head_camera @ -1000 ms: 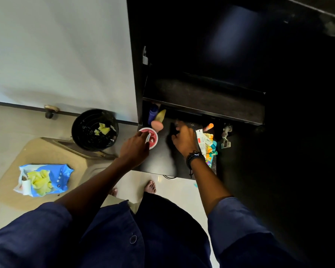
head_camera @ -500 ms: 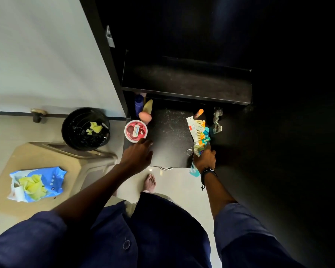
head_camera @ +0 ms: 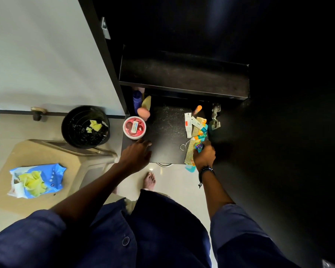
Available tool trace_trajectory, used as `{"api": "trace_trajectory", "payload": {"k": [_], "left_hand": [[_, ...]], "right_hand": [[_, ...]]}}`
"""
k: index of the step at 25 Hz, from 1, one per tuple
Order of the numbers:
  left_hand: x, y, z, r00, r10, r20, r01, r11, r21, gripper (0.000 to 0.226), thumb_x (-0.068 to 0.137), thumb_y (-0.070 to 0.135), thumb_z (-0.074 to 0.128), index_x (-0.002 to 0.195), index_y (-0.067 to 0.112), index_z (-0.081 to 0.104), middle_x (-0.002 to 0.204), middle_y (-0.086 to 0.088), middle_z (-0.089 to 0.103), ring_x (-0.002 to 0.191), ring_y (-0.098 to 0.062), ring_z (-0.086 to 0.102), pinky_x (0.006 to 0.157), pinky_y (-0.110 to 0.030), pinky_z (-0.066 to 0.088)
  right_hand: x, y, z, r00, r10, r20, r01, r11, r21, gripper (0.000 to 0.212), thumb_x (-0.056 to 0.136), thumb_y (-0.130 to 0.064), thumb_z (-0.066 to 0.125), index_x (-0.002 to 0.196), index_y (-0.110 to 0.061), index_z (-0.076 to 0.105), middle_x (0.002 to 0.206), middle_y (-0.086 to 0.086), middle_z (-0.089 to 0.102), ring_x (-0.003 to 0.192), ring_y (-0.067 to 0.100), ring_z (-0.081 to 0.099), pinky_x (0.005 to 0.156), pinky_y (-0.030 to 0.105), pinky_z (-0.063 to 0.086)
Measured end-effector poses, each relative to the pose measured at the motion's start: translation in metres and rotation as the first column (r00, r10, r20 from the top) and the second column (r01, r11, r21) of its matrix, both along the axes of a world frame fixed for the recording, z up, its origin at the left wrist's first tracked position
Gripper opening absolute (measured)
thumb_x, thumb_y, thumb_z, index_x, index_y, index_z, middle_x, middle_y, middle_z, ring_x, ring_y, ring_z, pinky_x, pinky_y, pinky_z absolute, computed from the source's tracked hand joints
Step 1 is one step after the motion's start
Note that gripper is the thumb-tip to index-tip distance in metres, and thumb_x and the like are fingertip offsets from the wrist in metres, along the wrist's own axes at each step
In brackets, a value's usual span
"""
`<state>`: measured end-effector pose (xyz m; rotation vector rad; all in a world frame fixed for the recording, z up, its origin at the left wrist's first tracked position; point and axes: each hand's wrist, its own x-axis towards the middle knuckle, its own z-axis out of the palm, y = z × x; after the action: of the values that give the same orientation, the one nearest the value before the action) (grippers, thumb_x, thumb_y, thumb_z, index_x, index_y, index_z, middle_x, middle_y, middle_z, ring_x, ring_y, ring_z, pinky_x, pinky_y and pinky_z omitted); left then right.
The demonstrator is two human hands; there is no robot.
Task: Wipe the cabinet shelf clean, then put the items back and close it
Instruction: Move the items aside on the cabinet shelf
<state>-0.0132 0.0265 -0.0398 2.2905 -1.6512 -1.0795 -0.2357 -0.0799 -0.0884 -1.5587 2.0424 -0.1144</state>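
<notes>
The black cabinet shelf [head_camera: 166, 132] is open in front of me, dusty in its middle. A round red-lidded tub [head_camera: 134, 127] sits at its left front, with a blue bottle [head_camera: 137, 100] and a pink bottle [head_camera: 144, 113] behind it. Tubes, sachets and combs [head_camera: 196, 128] lie heaped along the right side, with a key ring [head_camera: 183, 146] beside them. My left hand [head_camera: 135, 155] rests open on the shelf's front edge, just below the tub. My right hand [head_camera: 204, 156] is closed on a small teal and blue tube [head_camera: 199, 146] at the right front corner.
An upper black shelf [head_camera: 184, 74] overhangs the back. On the floor at the left stands a black bin [head_camera: 85, 127] with yellow scraps. A beige plastic chair [head_camera: 52, 151] carries a blue wipes pack [head_camera: 37, 179]. The dark cabinet door [head_camera: 269, 151] stands to the right. A bare foot [head_camera: 149, 180] is below the shelf.
My left hand has let go of the red-lidded tub and drawn back to the shelf's front edge. My right hand moved from the shelf's middle to the right front corner and took up the small tube.
</notes>
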Motion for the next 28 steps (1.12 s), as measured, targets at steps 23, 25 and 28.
{"api": "trace_trajectory", "payload": {"k": [23, 25, 28], "left_hand": [[0.063, 0.016, 0.011, 0.974, 0.227, 0.011, -0.227, 0.974, -0.010, 0.057, 0.090, 0.026, 0.059, 0.143, 0.020, 0.036, 0.143, -0.008, 0.044, 0.121, -0.025, 0.053, 0.091, -0.038, 0.052], [0.060, 0.011, 0.013, 0.979, 0.202, 0.009, -0.202, 0.979, -0.018, 0.060, 0.089, 0.027, 0.060, 0.143, 0.019, 0.036, 0.141, -0.009, 0.046, 0.117, -0.027, 0.055, 0.090, -0.040, 0.052], [0.050, 0.001, 0.014, 0.986, 0.167, -0.005, -0.167, 0.983, -0.070, 0.059, 0.089, 0.027, 0.059, 0.142, 0.015, 0.037, 0.141, -0.013, 0.047, 0.116, -0.034, 0.056, 0.091, -0.041, 0.049]], "right_hand": [[0.161, -0.078, 0.002, 0.884, 0.427, 0.193, -0.438, 0.899, 0.015, 0.032, 0.079, -0.014, 0.070, 0.110, -0.006, 0.067, 0.104, 0.018, 0.070, 0.106, 0.034, 0.062, 0.089, 0.036, 0.049], [0.144, -0.076, 0.011, 0.896, 0.424, 0.133, -0.417, 0.906, -0.080, 0.032, 0.083, -0.012, 0.066, 0.114, -0.006, 0.064, 0.109, 0.017, 0.067, 0.110, 0.035, 0.057, 0.092, 0.038, 0.046], [0.112, -0.082, 0.027, 0.858, 0.462, -0.224, -0.509, 0.827, -0.239, 0.032, 0.087, -0.022, 0.062, 0.115, -0.007, 0.064, 0.115, 0.017, 0.062, 0.115, 0.035, 0.047, 0.096, 0.041, 0.038]]}}
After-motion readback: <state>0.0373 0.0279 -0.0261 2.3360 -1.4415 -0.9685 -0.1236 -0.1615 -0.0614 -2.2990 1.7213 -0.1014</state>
